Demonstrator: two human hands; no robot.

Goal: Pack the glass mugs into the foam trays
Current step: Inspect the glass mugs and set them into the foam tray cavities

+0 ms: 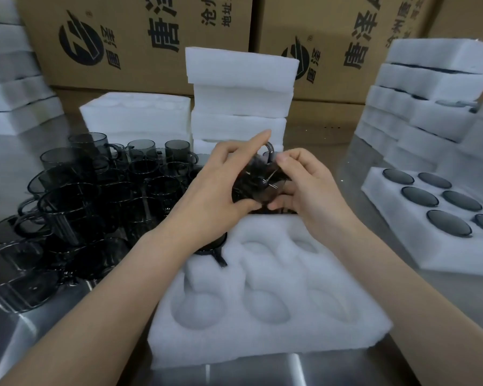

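Both my hands hold one smoky grey glass mug above the far edge of the white foam tray in front of me. My left hand grips its side, index finger stretched over the top. My right hand pinches it near the handle. One mug sits upside down in the tray's far-left pocket, partly hidden under my left forearm. The other pockets hold nothing. Several loose mugs crowd the steel table at the left.
A filled foam tray with mug bottoms showing lies at the right. Stacks of foam trays stand behind, at the far right and far left. Cardboard boxes wall off the back.
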